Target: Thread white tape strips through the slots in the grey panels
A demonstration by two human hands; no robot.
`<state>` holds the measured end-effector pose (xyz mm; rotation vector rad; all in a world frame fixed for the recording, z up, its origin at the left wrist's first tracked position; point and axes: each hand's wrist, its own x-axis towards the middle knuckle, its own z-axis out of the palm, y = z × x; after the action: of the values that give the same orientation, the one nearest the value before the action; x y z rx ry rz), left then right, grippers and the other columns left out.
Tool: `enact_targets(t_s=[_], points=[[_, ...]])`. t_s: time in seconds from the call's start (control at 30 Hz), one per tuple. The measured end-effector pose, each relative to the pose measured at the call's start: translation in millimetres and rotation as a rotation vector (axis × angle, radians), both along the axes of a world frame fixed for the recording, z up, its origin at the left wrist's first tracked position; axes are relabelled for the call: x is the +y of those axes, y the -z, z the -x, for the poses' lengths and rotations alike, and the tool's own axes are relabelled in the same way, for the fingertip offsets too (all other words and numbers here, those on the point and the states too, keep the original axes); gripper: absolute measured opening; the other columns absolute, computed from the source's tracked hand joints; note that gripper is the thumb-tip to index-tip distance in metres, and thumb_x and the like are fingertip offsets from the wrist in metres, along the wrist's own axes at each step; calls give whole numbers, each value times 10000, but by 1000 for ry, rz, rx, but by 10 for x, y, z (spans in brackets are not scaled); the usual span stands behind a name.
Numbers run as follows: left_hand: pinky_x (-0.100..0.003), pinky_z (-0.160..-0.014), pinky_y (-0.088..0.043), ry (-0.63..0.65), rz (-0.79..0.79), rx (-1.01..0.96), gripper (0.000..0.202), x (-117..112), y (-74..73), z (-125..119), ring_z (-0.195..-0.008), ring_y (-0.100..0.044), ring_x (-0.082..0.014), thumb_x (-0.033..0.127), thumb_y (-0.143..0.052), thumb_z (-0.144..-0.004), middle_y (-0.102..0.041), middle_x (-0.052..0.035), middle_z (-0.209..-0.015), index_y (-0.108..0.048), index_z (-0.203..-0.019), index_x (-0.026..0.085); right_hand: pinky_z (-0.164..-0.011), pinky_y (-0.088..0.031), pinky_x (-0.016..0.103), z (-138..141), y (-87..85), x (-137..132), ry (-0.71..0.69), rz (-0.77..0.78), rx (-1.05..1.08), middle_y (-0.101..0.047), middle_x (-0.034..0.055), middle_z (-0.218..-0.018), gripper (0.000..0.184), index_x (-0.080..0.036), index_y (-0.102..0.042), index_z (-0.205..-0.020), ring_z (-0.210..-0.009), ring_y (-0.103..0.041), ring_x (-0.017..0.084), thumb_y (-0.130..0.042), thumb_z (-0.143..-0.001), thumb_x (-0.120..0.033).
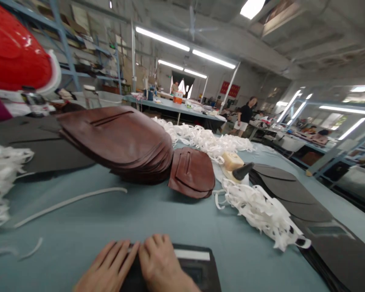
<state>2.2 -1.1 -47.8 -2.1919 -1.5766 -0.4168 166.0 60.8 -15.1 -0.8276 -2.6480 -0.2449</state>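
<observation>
Left grip (108, 267) and right grip (161, 261) both open, fingers flat on a black panel (199, 269), nothing held.

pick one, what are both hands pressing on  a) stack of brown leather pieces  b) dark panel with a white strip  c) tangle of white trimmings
B: the left hand and right hand both lie on the dark panel, whose white strip shows just beyond them.

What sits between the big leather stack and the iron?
A smaller leather stack, seen in the head view.
</observation>
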Motion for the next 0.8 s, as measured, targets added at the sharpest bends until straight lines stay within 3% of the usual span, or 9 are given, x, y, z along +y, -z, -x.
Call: enact_targets(t_s=[0.1,0.17,0.27,0.43,0.53,0.63,0.7,0.8], points=[[-441,-1061,-343,-77,138,182,469,-87,-296,-177,-1170,-534,-271,32,-360,-822,-597,-159,-1223,-588,-1221,127,-649,-428,357,-274,-236,-50,-16,95,-95,-578,82,-876,138,-134,-592,-987,-793,-487,225,-531,-863,-133],[-446,-1060,-351,-96,194,227,461,-80,-426,-220,-1173,-534,-283,36,-377,-841,-569,-193,-1244,-536,-1269,99,-681,-436,366,-530,-299,-55,-43,144,-122,-586,104,-928,201,-116,-589,-1055,-828,-484,231,-484,-885,-104],[-444,-1064,-360,-103,244,212,455,-82,-484,-223,-1190,-523,-277,33,-377,-855,-548,-200,-1260,-496,-1291,82,-746,-449,389,-1048,-311,-75,-80,167,-95,-589,145,-1019,298,-91,-554,-1179,-920,-488,247,-405,-922,-110],[-465,-1075,-351,-98,261,114,456,-142,-477,-223,-1226,-490,-291,21,-371,-862,-514,-239,-1280,-462,-1307,59,-806,-460,408,-1817,-309,-167,-50,129,-86,-597,147,-1082,372,-150,-522,-1264,-998,-505,257,-376,-923,-116],[-468,-1050,-374,-89,258,115,517,-154,-481,-216,-1220,-497,-296,21,-391,-862,-509,-222,-1286,-417,-1364,140,-787,-462,394,-1906,-299,-179,0,168,-71,-611,132,-1020,332,-154,-579,-1145,-946,-521,241,-362,-906,-81],[-469,-1021,-398,-80,247,148,539,-153,-472,-209,-1211,-506,-310,21,-395,-862,-506,-217,-1289,-419,-1374,191,-731,-461,352,-1785,-287,-132,139,299,57,-589,81,-857,258,-166,-588,-925,-813,-528,200,-363,-864,-56],[-473,-1013,-404,-69,237,133,531,-153,-453,-207,-1217,-500,-321,17,-383,-861,-505,-227,-1292,-443,-1362,182,-735,-469,336,-1689,-300,-90,234,394,181,-574,62,-858,221,-170,-560,-963,-804,-538,186,-405,-835,-78],[-476,-1013,-403,-40,226,73,541,-153,-412,-190,-1232,-490,-313,9,-344,-863,-504,-221,-1307,-453,-1362,187,-791,-472,337,-1620,-359,-40,238,501,236,-577,64,-936,259,-178,-552,-1056,-874,-552,187,-464,-824,-106]])
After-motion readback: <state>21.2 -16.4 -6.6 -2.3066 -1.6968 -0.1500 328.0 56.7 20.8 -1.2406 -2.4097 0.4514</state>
